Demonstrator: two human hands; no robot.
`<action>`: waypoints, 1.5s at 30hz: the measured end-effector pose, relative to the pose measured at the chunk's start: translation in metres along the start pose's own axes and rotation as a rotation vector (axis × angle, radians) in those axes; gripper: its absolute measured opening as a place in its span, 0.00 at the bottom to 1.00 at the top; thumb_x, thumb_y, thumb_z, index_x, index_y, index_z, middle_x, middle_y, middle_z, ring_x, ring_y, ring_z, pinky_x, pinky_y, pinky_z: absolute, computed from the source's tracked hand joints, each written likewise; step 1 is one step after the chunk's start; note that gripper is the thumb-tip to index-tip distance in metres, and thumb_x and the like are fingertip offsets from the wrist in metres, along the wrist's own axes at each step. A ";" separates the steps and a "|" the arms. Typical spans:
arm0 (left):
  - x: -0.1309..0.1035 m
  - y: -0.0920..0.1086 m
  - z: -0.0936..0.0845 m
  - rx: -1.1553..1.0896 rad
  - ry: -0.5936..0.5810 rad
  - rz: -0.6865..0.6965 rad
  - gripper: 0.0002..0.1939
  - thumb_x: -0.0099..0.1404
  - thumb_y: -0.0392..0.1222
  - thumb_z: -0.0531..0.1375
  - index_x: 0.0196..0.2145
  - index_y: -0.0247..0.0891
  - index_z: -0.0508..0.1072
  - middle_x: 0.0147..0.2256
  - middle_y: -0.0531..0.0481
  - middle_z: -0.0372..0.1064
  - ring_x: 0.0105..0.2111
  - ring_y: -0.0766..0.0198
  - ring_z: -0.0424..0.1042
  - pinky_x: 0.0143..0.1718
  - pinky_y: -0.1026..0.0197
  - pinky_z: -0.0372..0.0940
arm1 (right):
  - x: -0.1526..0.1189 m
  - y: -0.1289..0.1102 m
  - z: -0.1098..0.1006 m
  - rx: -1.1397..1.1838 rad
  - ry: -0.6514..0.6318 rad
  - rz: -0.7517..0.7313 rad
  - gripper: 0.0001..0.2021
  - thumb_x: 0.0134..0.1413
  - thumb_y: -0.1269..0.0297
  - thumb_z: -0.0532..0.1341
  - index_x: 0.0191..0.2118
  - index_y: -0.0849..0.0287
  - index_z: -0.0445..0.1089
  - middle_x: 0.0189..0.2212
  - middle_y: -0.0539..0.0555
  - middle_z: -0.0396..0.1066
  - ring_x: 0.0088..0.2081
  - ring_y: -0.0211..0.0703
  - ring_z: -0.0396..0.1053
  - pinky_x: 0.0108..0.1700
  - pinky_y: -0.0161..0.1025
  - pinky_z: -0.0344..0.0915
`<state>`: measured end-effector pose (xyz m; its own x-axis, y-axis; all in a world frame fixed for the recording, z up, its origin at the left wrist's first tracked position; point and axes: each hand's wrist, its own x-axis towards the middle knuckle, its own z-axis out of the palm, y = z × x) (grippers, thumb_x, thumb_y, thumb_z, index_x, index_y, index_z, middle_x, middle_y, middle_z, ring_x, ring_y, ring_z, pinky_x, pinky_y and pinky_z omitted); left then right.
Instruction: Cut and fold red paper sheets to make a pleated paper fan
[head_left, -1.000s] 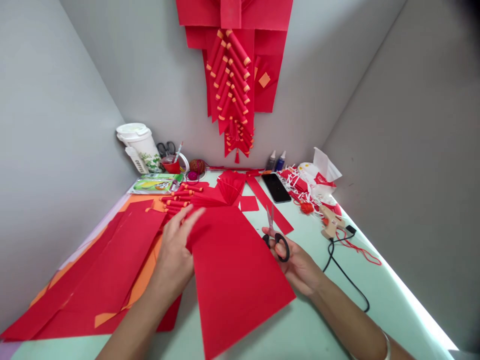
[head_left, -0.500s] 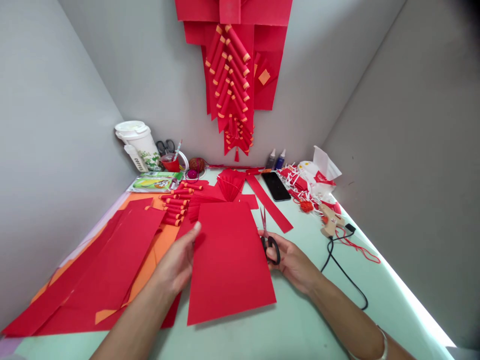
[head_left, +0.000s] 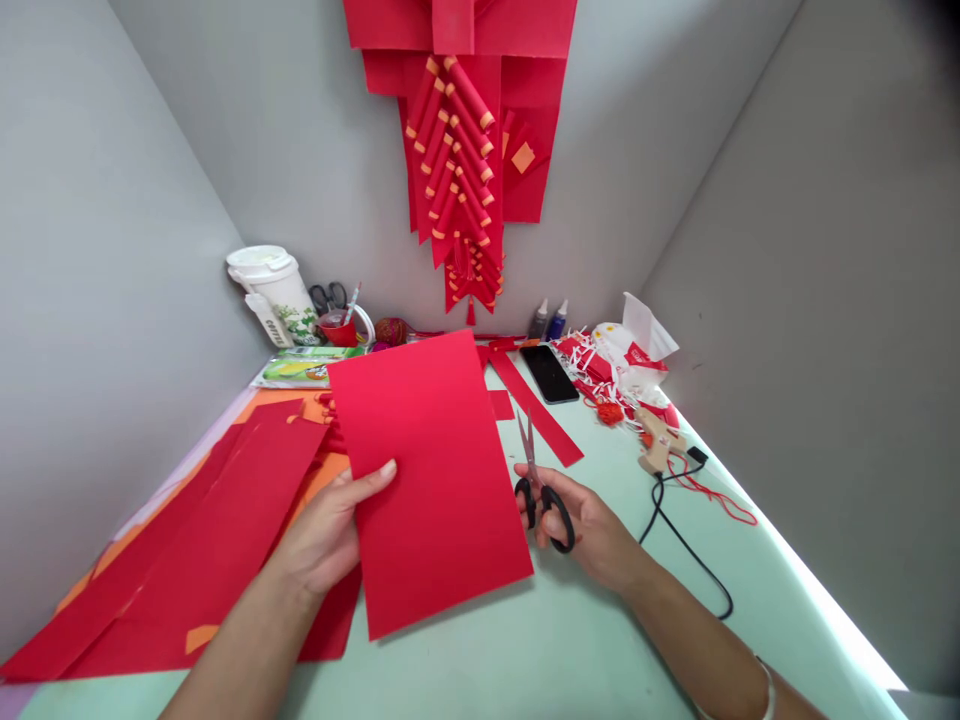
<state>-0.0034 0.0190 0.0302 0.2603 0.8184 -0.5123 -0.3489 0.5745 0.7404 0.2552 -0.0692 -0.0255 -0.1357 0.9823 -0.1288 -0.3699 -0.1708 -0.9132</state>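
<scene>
A rectangular sheet of red paper [head_left: 435, 480] is raised above the table, tilted toward me. My left hand [head_left: 334, 525] pinches its left edge, thumb on the front face and the other fingers behind it. Just off the sheet's right edge, my right hand [head_left: 589, 525] holds black-handled scissors [head_left: 531, 465] by the finger loops. The blades point up and away from me and are slightly parted, with no paper between them. Behind the raised sheet, several small red paper rolls [head_left: 330, 420] with orange ends are mostly hidden.
Large red sheets [head_left: 202, 530] cover the left of the table over orange paper. A long red strip [head_left: 536, 410] and a phone [head_left: 550, 373] lie toward the back. To the right are paper scraps [head_left: 592, 365], a glue gun [head_left: 660, 440] and its black cable [head_left: 686, 545]. A white cup [head_left: 281, 290] stands back left.
My left hand has shifted left and raised the red paper, turning it so its top edge leans left. The scissor blades have opened wider in my right hand.
</scene>
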 end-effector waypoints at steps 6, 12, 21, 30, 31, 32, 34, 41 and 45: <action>0.005 0.012 -0.015 -0.044 0.231 0.233 0.31 0.54 0.29 0.67 0.55 0.44 0.68 0.38 0.49 0.80 0.34 0.56 0.80 0.35 0.55 0.77 | -0.003 -0.002 0.006 -0.150 0.000 0.028 0.23 0.51 0.64 0.67 0.54 0.54 0.71 0.37 0.55 0.70 0.35 0.42 0.70 0.38 0.42 0.64; 0.005 0.025 -0.022 -0.090 0.155 0.264 0.21 0.58 0.31 0.65 0.49 0.38 0.73 0.43 0.43 0.78 0.37 0.52 0.80 0.40 0.52 0.76 | -0.005 0.004 0.008 -0.247 -0.026 0.072 0.23 0.52 0.66 0.65 0.55 0.53 0.70 0.39 0.54 0.71 0.36 0.39 0.69 0.43 0.43 0.65; 0.013 0.028 -0.034 -0.117 0.142 0.279 0.16 0.60 0.33 0.63 0.46 0.40 0.76 0.43 0.45 0.79 0.39 0.53 0.79 0.41 0.53 0.76 | -0.006 0.004 0.011 -0.274 -0.050 0.098 0.23 0.52 0.69 0.62 0.56 0.54 0.69 0.35 0.51 0.71 0.36 0.40 0.67 0.42 0.42 0.63; 0.014 0.027 -0.035 -0.120 0.064 0.320 0.17 0.61 0.29 0.61 0.48 0.37 0.75 0.44 0.43 0.78 0.39 0.53 0.79 0.39 0.52 0.77 | -0.007 0.002 0.016 -0.324 -0.062 0.099 0.22 0.53 0.70 0.61 0.56 0.58 0.69 0.31 0.49 0.68 0.33 0.36 0.63 0.40 0.37 0.61; 0.014 0.027 -0.035 -0.117 0.060 0.323 0.18 0.61 0.29 0.61 0.49 0.37 0.75 0.44 0.43 0.78 0.39 0.53 0.79 0.39 0.52 0.77 | -0.007 0.001 0.017 -0.329 -0.058 0.094 0.23 0.52 0.71 0.61 0.55 0.58 0.69 0.31 0.49 0.68 0.33 0.36 0.63 0.40 0.37 0.61; 0.014 0.027 -0.034 -0.116 0.058 0.328 0.18 0.61 0.29 0.61 0.49 0.37 0.74 0.44 0.43 0.78 0.39 0.54 0.79 0.40 0.51 0.77 | -0.007 0.001 0.018 -0.336 -0.049 0.091 0.23 0.51 0.71 0.61 0.55 0.58 0.69 0.31 0.49 0.68 0.33 0.36 0.63 0.40 0.37 0.61; 0.014 0.027 -0.034 -0.117 0.058 0.338 0.19 0.62 0.29 0.61 0.50 0.36 0.74 0.44 0.44 0.78 0.40 0.54 0.79 0.41 0.51 0.76 | -0.007 -0.001 0.020 -0.351 -0.028 0.094 0.23 0.49 0.72 0.62 0.54 0.59 0.70 0.31 0.49 0.68 0.33 0.36 0.64 0.39 0.37 0.62; 0.017 0.025 -0.036 -0.116 0.075 0.321 0.17 0.62 0.29 0.62 0.49 0.35 0.74 0.42 0.43 0.78 0.39 0.53 0.79 0.44 0.47 0.75 | -0.007 0.001 0.018 -0.491 -0.039 -0.011 0.24 0.49 0.69 0.65 0.54 0.55 0.71 0.35 0.50 0.68 0.36 0.38 0.64 0.39 0.36 0.62; 0.018 0.025 -0.034 -0.121 0.080 0.323 0.18 0.61 0.28 0.61 0.49 0.34 0.74 0.43 0.41 0.78 0.39 0.53 0.79 0.45 0.48 0.74 | -0.006 0.003 0.016 -0.562 -0.027 -0.038 0.24 0.49 0.68 0.65 0.55 0.52 0.71 0.35 0.50 0.67 0.35 0.38 0.64 0.36 0.36 0.61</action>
<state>-0.0385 0.0482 0.0246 0.0490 0.9538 -0.2965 -0.5073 0.2795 0.8152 0.2404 -0.0773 -0.0215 -0.1580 0.9835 -0.0887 0.1707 -0.0613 -0.9834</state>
